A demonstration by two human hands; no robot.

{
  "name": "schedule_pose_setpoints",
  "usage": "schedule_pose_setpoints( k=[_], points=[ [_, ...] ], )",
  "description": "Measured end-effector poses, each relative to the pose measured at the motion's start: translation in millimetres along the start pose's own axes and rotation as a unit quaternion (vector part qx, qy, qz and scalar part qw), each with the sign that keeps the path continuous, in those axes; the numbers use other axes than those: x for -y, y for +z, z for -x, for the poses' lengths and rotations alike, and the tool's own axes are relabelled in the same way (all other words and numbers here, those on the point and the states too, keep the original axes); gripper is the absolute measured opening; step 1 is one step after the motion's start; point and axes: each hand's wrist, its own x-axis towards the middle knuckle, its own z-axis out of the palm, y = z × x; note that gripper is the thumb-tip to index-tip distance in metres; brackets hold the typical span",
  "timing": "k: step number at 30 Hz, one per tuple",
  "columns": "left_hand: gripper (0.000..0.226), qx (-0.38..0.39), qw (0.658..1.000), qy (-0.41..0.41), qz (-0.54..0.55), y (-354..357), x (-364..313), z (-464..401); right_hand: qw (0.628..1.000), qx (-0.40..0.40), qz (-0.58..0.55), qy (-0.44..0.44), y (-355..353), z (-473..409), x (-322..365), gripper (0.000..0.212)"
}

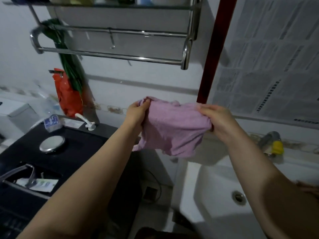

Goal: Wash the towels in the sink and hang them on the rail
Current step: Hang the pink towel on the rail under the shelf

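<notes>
A crumpled pink terry towel (pixel 172 128) hangs in the air at the centre of the view, stretched between two bare hands. The left hand (pixel 138 112) pinches the towel's upper corner at about 10 o'clock of the cloth, fingers and thumb curled tight on the fabric, so this grip holds the towel. The right hand (pixel 215 118) bunches the opposite edge at about 3 o'clock, fingers wrapped round a gathered fold, so that grip also holds the towel. The lower part of the cloth sags loosely between them.

The white ceramic sink (pixel 215 195) lies below the towel toward 5 o'clock, its round metal drain (pixel 239 196) visible in the basin. The chrome double-bar towel rail (pixel 112 55) is fixed to the wall above, toward 11 o'clock, well apart from the towel. A bunch of green onions (pixel 69 66) hangs at the rail's left end above an orange plastic bag (pixel 67 95). At 9 o'clock a black tabletop (pixel 81 140) carries a round steel lid (pixel 51 144) and a white razor (pixel 86 121). A yellow-tipped tap (pixel 274 144) sits at 3 o'clock behind the sink.
</notes>
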Motion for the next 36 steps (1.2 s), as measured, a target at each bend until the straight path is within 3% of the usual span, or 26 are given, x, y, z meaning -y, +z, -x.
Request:
schedule_pose_setpoints(
  k=[2,4,6,11,14,16,20,23,26,28,30,32,33,34,36],
  points=[
    [0.022,-0.062,0.989,0.065,-0.120,-17,-2,-15,0.996,-0.080,0.026,-0.012,6,-4,1,0.009],
    [0.031,-0.091,0.966,0.074,-0.228,-34,1,-30,0.951,-0.081,0.297,-0.031,11,-10,-3,0.021],
    [0.034,-0.076,0.963,0.046,-0.256,-48,5,-41,0.892,-0.051,0.448,-0.034,23,-9,-3,0.040],
    [0.033,-0.074,0.933,0.069,-0.346,-68,3,-52,0.942,0.015,0.336,0.019,47,-11,11,0.049],
    [0.041,-0.069,0.932,0.083,-0.346,-80,-6,-59,0.992,0.060,0.089,0.059,57,-8,19,0.033],
    [0.056,-0.043,0.935,0.081,-0.341,-88,-15,-63,0.994,0.100,0.032,0.011,63,-3,29,0.012],
    [0.068,0.027,0.939,0.031,-0.343,-103,-37,-70,0.976,0.128,0.087,-0.152,79,8,63,0.015],
    [0.039,0.031,0.994,0.029,-0.101,-108,-57,-72,0.949,0.125,0.087,-0.275,96,12,95,0.030],
    [0.010,-0.055,0.978,0.190,0.065,-100,-89,-65,0.920,0.094,0.092,-0.368,111,6,125,0.032],
    [0.019,-0.098,0.943,0.312,0.065,-94,-116,-59,0.879,0.034,0.145,-0.454,119,-7,139,0.028],
    [0.021,-0.118,0.912,0.392,0.032,-88,-135,-59,0.788,-0.072,0.266,-0.550,126,-25,145,0.023],
    [0.019,-0.123,0.907,0.402,0.005,-86,-145,-69,0.695,-0.160,0.394,-0.579,133,-43,140,0.023],
    [0.019,-0.121,0.917,0.380,-0.005,-85,-147,-74,0.673,-0.176,0.440,-0.569,136,-52,135,0.027],
    [0.019,-0.116,0.932,0.344,-0.014,-85,-148,-80,0.671,-0.174,0.477,-0.541,139,-60,131,0.032],
    [0.022,-0.103,0.958,0.266,-0.013,-86,-149,-90,0.713,-0.134,0.531,-0.437,143,-72,135,0.039]
  ],
)
